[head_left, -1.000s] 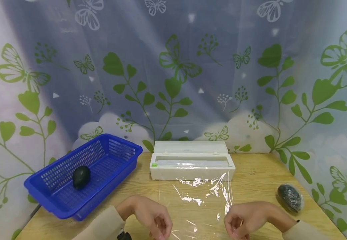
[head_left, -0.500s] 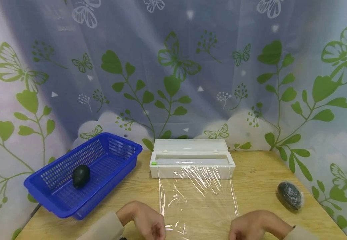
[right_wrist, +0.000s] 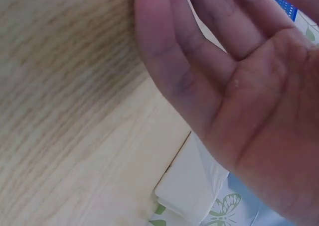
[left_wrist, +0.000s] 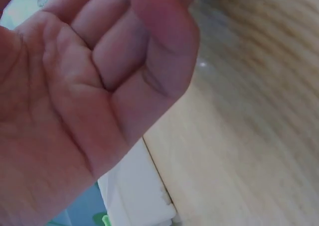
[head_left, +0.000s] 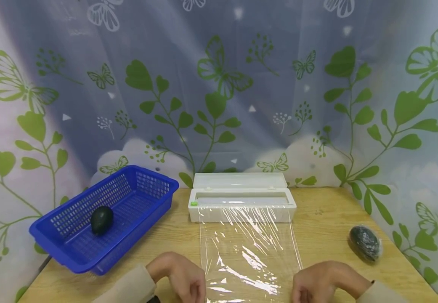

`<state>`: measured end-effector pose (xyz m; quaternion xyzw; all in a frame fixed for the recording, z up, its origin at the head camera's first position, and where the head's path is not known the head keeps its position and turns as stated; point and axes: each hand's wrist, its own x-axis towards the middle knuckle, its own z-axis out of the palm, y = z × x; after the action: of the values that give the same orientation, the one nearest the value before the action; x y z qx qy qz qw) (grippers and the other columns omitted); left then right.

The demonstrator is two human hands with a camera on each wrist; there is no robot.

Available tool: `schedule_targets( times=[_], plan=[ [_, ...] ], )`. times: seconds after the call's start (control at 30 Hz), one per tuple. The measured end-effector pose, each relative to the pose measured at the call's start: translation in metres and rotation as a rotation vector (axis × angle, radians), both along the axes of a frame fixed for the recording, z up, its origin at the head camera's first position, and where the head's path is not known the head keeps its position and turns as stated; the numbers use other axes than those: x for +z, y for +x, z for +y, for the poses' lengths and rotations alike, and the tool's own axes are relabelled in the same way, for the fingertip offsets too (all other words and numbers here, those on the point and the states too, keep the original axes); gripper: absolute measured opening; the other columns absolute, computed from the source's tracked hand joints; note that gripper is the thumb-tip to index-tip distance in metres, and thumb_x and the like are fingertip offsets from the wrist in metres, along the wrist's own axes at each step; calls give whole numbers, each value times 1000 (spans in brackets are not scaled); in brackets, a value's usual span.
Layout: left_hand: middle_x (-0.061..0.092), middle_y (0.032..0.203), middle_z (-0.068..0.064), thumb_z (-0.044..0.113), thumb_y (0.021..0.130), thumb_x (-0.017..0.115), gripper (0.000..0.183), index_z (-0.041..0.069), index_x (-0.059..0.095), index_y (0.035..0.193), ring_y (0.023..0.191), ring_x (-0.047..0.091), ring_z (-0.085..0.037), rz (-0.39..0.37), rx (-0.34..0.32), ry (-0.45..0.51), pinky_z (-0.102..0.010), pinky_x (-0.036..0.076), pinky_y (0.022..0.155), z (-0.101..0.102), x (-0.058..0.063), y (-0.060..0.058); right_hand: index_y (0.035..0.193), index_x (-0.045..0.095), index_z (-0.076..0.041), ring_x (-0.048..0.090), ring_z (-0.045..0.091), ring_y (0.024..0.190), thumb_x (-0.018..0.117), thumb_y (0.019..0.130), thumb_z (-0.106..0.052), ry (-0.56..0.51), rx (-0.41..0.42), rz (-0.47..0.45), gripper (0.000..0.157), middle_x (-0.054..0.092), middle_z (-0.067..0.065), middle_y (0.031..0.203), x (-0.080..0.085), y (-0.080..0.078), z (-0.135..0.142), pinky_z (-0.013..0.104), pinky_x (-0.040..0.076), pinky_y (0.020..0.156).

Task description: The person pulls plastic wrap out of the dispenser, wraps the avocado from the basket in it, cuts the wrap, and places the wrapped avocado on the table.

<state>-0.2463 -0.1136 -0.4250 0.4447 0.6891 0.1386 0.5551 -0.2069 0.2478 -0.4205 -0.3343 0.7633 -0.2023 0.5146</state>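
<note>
A clear sheet of cling film (head_left: 250,252) runs from the white cling film dispenser (head_left: 239,181) toward me, stretched over the table. At its near left corner my left hand (head_left: 184,275) has its fingers curled, pinching the film edge. My right hand (head_left: 322,280) grips the opposite near corner in the same way. Both fingertips are cut off or hidden in the head view. The left wrist view shows the left palm (left_wrist: 75,96) with bent fingers; the right wrist view shows the right palm (right_wrist: 259,101) likewise. The dispenser's lid stands raised, with a green slider (head_left: 194,203) at its left end.
A blue plastic basket (head_left: 139,231) stands at the left, holding a dark green avocado-like fruit (head_left: 102,219). Another, wrapped in film (head_left: 365,243), lies near the right edge of the wooden table (head_left: 328,219). A patterned curtain (head_left: 264,139) hangs behind.
Both hands have come slightly nearer to me and farther apart, drawing the film out. It now lies tauter and wider between them. Dispenser, basket and both fruits stay put.
</note>
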Motion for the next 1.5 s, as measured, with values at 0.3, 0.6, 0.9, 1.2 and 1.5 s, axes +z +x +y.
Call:
schedule_targets(
  times=[0.3, 0.6, 0.9, 1.2, 1.5],
  plan=[
    [74, 93, -30, 10, 100, 65, 21, -8, 74, 103, 64, 64, 4, 40, 184, 24, -12, 49, 56, -7, 20, -6, 102, 73, 6, 53, -12, 63, 60, 88, 8, -48, -24, 23, 19, 71, 22, 83, 11, -4, 6, 5, 48, 61],
    [75, 97, -20, 9, 99, 65, 16, -4, 71, 107, 80, 68, -2, 318, 386, 412, -22, 58, 62, -22, 34, -30, 107, 69, 2, 64, -1, 67, 57, 105, -9, -429, -178, 296, 17, 72, 22, 83, 25, -22, 28, 29, 61, 55],
    [72, 116, -23, 10, 101, 63, 19, 0, 71, 116, 103, 73, -34, 430, 553, 499, -26, 60, 73, -35, 47, -48, 121, 65, 7, 70, 14, 87, 62, 103, -16, -399, -593, 571, 29, 72, 19, 109, 42, -43, 39, 33, 64, 70],
    [74, 117, -14, 14, 101, 64, 22, 3, 71, 119, 104, 73, -26, 523, 612, 488, -32, 62, 75, -56, 63, -58, 126, 61, 12, 74, 30, 94, 63, 102, -11, -380, -834, 708, 33, 67, 30, 118, 41, -62, 46, 35, 65, 74],
    [67, 132, -21, 19, 103, 63, 33, 3, 67, 132, 121, 67, -38, 617, 673, 436, -40, 61, 90, -111, 89, -74, 135, 56, 12, 68, 39, 112, 62, 103, -14, -380, -1028, 670, 41, 61, 34, 132, 30, -89, 54, 37, 64, 84]
  ],
)
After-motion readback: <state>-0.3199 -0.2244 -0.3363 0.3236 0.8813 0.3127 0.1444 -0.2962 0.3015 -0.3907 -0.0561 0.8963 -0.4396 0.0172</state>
